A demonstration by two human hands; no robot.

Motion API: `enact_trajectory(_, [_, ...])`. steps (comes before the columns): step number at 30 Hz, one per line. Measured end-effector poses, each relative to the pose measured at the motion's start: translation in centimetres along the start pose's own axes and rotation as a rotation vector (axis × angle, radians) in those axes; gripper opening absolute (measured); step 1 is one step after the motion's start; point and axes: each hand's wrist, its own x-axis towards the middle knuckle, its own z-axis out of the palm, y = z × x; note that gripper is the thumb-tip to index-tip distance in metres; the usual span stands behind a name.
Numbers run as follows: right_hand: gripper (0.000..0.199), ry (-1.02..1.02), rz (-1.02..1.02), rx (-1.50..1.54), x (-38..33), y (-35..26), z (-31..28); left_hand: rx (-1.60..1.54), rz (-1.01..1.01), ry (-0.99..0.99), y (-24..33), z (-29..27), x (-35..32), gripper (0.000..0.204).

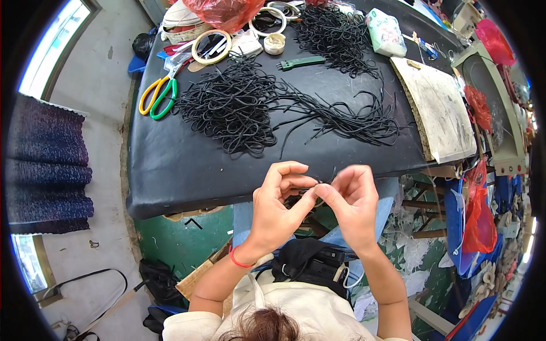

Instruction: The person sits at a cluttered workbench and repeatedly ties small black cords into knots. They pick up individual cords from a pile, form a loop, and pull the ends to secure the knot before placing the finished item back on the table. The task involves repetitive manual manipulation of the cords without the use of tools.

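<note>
Thin black cord, short and dark, pinched between both hands just off the near edge of the tabletop, over the lap. Left hand with thumb and forefinger closed together on the cord, remaining fingers curled loosely above; red band at the wrist. Right hand likewise nipped shut on the same cord, thumb and forefinger tips meeting those of the left, other fingers bent inward. Possibly a knot or loop between the fingertips, too small and shadowed to tell. Beyond the hands, on the black tabletop, a large tangled heap of black cords, trailing rightward into a looser bundle of straighter strands; a second heap farther back. Yellow-and-green scissors near the left edge, well apart from the hands. Green comb-like tool between the two heaps. Rolls of tape and a red plastic bag at the far end. Pale worn board overhanging the right edge. Bare black surface between the near edge and the cord heaps, open for reaching; near edge rounded, just ahead of the knuckles. Black pouch on the lap below the hands.
</note>
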Motion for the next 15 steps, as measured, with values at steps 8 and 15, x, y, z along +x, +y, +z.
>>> enact_trajectory(8, [0.014,-0.171,-0.006,-0.086,1.1,0.5,-1.3,0.141,-0.057,-0.191,1.1,-0.8,0.3,0.041])
enact_trajectory(15, [0.019,0.009,0.131,0.145,1.4,0.4,-0.3,-0.094,-0.244,-0.276,0.6,-0.8,0.3,0.041])
